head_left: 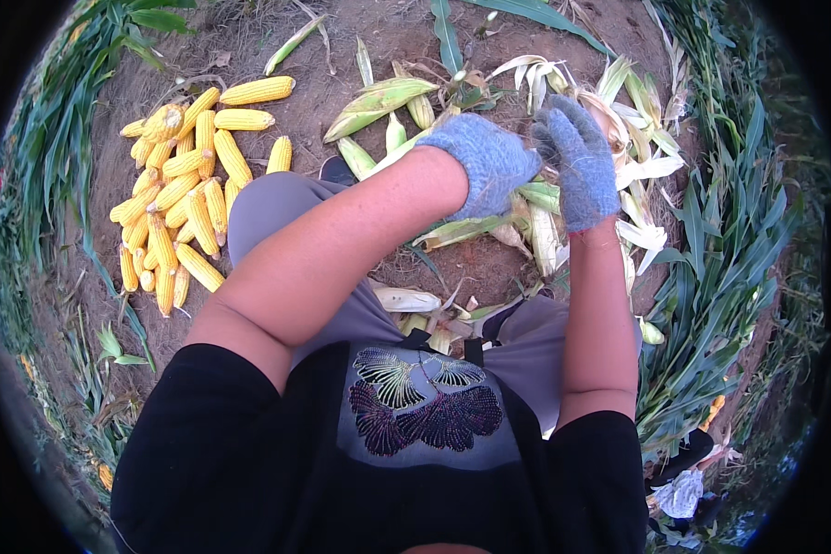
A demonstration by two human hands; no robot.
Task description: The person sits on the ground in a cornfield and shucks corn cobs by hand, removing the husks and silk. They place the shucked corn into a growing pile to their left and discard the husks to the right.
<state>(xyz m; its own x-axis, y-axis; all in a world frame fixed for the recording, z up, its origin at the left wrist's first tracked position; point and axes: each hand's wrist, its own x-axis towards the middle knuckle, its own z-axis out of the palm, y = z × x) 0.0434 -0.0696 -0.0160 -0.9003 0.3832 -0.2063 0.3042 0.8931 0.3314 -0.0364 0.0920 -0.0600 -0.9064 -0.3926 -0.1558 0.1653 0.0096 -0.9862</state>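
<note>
Just below my gloved fingers (566, 129) lie corn ears in their husks (545, 238). My left hand (487, 164) is curled; its fingertips are hidden, so I cannot tell what they hold. My right hand (579, 166) has its fingers extended, slightly parted. Right of these fingers: loose pale husks (651, 171). Well left of both hands' fingers: bare yellow cobs (183, 164), heaped.

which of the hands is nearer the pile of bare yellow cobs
Left. The left hand is right of the pile of bare yellow cobs; the right hand is farther right.
</note>
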